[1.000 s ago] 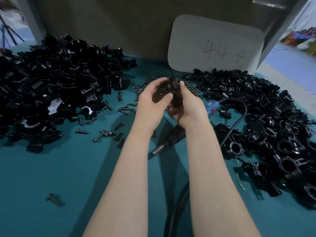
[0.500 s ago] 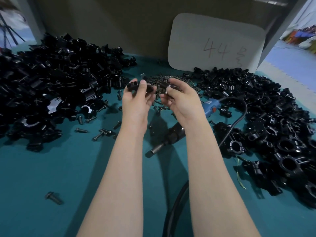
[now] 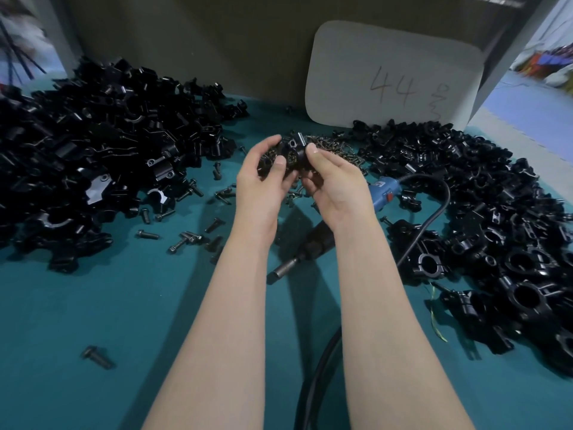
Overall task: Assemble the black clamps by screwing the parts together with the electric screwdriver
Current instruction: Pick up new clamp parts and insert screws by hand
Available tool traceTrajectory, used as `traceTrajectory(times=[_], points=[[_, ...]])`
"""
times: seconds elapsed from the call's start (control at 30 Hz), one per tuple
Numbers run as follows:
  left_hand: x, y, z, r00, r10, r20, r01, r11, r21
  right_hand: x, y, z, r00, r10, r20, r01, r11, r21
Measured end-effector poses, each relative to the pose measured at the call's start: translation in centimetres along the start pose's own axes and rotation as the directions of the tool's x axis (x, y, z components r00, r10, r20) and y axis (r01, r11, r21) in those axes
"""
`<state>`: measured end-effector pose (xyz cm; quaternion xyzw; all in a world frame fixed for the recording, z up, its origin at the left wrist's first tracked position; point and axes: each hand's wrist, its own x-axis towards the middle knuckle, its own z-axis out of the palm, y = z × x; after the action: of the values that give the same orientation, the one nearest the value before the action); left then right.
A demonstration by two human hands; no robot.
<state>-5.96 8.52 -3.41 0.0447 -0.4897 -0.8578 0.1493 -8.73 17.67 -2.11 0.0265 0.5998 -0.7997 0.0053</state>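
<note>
Both hands meet above the table's middle on one black clamp (image 3: 293,152). My left hand (image 3: 263,178) grips its left side and my right hand (image 3: 333,181) pinches its right side; a screw sticks up from the clamp's top. The electric screwdriver (image 3: 313,240) lies on the teal table (image 3: 124,305) under my right wrist, its metal tip pointing near-left, its blue rear end (image 3: 384,190) and black cord (image 3: 434,212) to the right. Neither hand touches it.
A big heap of loose black clamp parts (image 3: 93,156) fills the left. Another pile of black clamps (image 3: 496,212) covers the right. Small screws (image 3: 328,147) lie heaped behind my hands, with loose bolts (image 3: 186,240) scattered left. A white card (image 3: 393,79) leans against the back wall.
Half a second ago my hands were apart, each with a piece; now they have come together on one clamp. The screwdriver has not moved.
</note>
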Motion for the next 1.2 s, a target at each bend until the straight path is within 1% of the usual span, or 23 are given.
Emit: traceTrajectory(times=[0.17, 0.23, 0.33, 0.5, 0.6, 0.7, 0.77, 0.83, 0.93, 1.03, 1.1, 1.2], points=[[0.1, 0.3, 0.0, 0.999, -0.039, 0.003, 0.039, 0.997, -0.069, 0.0, 0.0, 0.2, 0.997, 0.068, 0.027, -0.069, 0.995, 0.069], [0.2, 0.3, 0.0, 0.999, -0.035, 0.014, 0.036, 0.998, -0.047, 0.0, 0.1, 0.3, 0.995, 0.098, 0.03, -0.101, 0.987, 0.126], [0.2, 0.3, 0.0, 1.0, -0.015, -0.007, 0.015, 1.0, -0.014, 0.1, 0.1, 0.4, 0.994, 0.101, 0.03, -0.104, 0.974, 0.199], [0.3, 0.2, 0.7, 0.999, 0.03, -0.04, -0.025, 0.99, 0.141, 0.2, 0.4, 0.8, 0.999, 0.048, -0.001, -0.047, 0.974, 0.224], [-0.2, 0.2, 1.2, 0.998, 0.047, -0.05, -0.034, 0.97, 0.242, 0.2, 0.4, 0.8, 0.999, 0.039, 0.0, -0.038, 0.964, 0.262], [-0.4, 0.0, 1.5, 0.996, 0.068, -0.055, -0.042, 0.927, 0.373, 0.1, 0.2, 0.7, 1.0, 0.027, -0.003, -0.026, 0.975, 0.219], [-0.5, 0.1, 1.6, 0.994, 0.091, -0.054, -0.06, 0.905, 0.42, -0.1, 0.3, 0.8, 1.0, 0.002, 0.008, -0.003, 0.985, 0.171], [-0.5, 0.3, 1.8, 0.99, 0.112, -0.08, -0.068, 0.902, 0.427, -0.3, 0.4, 1.0, 1.0, -0.014, 0.019, 0.011, 0.99, 0.141], [-0.5, 0.4, 1.9, 0.989, 0.043, -0.142, 0.012, 0.932, 0.362, -0.7, 0.5, 1.2, 0.999, -0.01, 0.04, 0.004, 0.991, 0.13], [-0.6, 0.5, 2.1, 0.987, 0.018, -0.159, 0.03, 0.954, 0.297, -0.9, 0.5, 1.1, 0.999, -0.003, 0.049, -0.001, 0.996, 0.085], [-0.6, 0.5, 2.2, 0.984, 0.036, -0.175, 0.026, 0.941, 0.337, -0.9, 0.5, 0.9, 0.999, 0.005, 0.054, -0.008, 0.998, 0.06], [-0.8, 0.3, 2.3, 0.977, 0.122, -0.178, -0.033, 0.9, 0.434, -0.8, 0.4, 0.9, 0.999, 0.018, 0.042, -0.019, 0.999, 0.026]])
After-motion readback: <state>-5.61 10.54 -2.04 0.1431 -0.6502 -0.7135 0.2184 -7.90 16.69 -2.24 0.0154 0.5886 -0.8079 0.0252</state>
